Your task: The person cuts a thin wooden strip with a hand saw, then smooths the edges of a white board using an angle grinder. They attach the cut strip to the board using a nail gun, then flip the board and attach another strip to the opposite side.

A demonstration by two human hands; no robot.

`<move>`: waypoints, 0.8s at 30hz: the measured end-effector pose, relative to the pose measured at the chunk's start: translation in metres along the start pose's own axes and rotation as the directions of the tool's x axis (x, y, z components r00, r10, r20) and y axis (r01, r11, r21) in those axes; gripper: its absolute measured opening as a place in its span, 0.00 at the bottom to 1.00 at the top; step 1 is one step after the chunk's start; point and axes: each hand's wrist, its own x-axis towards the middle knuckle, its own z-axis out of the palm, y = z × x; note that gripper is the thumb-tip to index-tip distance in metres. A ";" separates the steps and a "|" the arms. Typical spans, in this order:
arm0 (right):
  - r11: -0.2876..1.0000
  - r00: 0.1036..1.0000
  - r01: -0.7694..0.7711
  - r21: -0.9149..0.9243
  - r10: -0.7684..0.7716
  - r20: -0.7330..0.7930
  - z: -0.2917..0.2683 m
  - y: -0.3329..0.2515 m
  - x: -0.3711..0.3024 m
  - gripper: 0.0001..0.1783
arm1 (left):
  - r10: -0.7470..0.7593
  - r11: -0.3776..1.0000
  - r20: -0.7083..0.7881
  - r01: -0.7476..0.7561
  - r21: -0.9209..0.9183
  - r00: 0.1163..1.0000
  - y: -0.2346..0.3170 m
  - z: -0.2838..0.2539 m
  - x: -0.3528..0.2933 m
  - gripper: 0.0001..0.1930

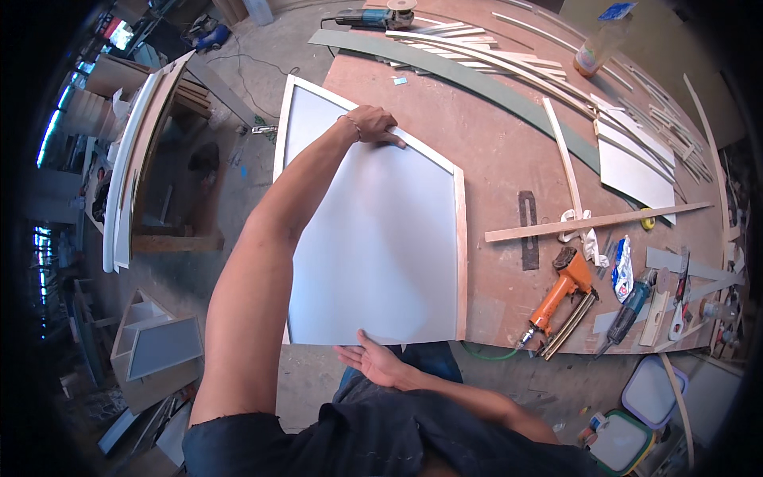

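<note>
A white panel point(373, 254) with several straight sides lies in front of me, edged with pale wooden strips along its left, far and right sides. My left hand point(373, 125) reaches across it and is closed over the far wooden strip point(429, 151), fingers curled on the rim. By the panel's near edge is my right hand point(372, 362), open, palm up, thumb raised and fingers stretched to the left. It looks close to that edge; whether it touches, I cannot tell.
The panel overlaps a reddish-brown workbench point(413, 103). To its right lie an orange nail gun point(563, 290), a wooden strip point(596, 222), a slotted dark metal piece point(528, 230) and a blue power tool point(632, 310). Long strips point(477, 71) and a bottle point(592, 56) occupy the back.
</note>
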 end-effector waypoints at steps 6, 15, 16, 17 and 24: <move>0.990 0.992 0.123 0.065 -0.121 -0.031 0.007 -0.004 0.041 0.29 | 0.046 0.998 -0.022 -0.047 -0.050 0.999 -0.002 0.006 0.033 0.36; 0.863 0.989 0.087 -0.498 -0.014 0.149 0.048 -0.024 0.004 0.31 | 0.100 0.933 -0.700 -0.310 -0.181 0.708 0.063 0.000 -0.022 0.18; 0.838 0.986 0.147 -0.525 -0.085 0.141 0.049 -0.023 -0.006 0.31 | 0.046 0.903 -0.714 -0.335 -0.270 0.699 0.079 0.004 -0.047 0.17; 0.805 0.978 0.206 -0.556 -0.155 0.138 0.050 -0.021 -0.016 0.30 | 0.030 0.844 -0.695 -0.390 -0.368 0.719 0.090 0.017 -0.071 0.17; 0.566 0.597 0.675 -0.473 -0.796 -0.100 0.022 0.031 -0.066 0.27 | -0.022 0.429 -0.302 -0.264 -0.864 0.953 0.191 0.140 -0.228 0.11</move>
